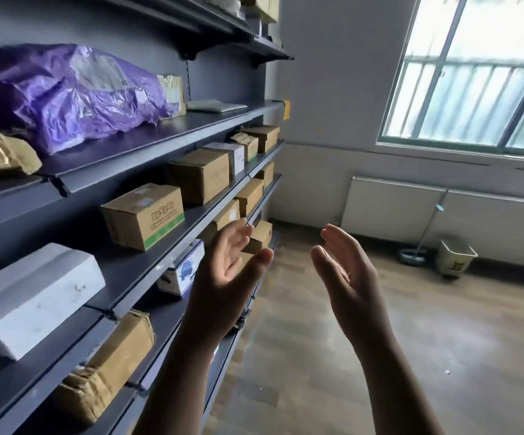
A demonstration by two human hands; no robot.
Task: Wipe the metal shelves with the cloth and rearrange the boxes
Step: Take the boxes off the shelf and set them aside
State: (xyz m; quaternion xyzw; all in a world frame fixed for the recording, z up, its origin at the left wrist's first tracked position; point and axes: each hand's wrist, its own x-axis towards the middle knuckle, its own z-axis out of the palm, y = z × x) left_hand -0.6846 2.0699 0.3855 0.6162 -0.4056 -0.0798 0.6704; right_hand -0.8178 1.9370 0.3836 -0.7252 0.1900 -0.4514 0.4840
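The metal shelves [191, 120] fill the left, carrying a white box [31, 296] near, a purple bag [75, 92] above it and cardboard boxes [144, 215] running far along the middle tiers. Just right of them, the left hand [226, 271] and right hand [345, 274] are raised with palms facing each other, apart, each grip wide, fingers straight, holding nothing. A bin [455, 257] stands far right.

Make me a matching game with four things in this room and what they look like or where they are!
Things:
1. plastic bag
2. printed cardboard box
3. long block
4. small bin

Clues:
a. white
b. stands on the floor
c. purple and crinkled
d. brown with a green stripe

Pairs: 1-c, 2-d, 3-a, 4-b
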